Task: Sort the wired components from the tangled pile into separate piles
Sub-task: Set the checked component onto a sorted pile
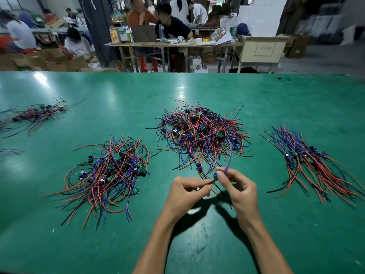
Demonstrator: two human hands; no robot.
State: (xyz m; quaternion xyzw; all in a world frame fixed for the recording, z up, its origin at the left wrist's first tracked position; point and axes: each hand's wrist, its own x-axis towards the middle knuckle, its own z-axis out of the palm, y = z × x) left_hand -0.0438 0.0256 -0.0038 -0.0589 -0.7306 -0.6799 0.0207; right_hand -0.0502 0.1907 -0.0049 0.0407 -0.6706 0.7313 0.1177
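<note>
Both hands meet above the green table (59,244), just in front of the tangled pile (201,133). The left hand (187,192) and right hand (237,186) each pinch one small wired component (215,176), fingers clamped on it, its blue wire (229,159) rising toward the tangle. A loose pile (110,171) lies left; a combed pile (308,163) lies right; a fourth pile (35,115) sits far left.

1 head-worn view, forward and down, close over green table (59,244).
</note>
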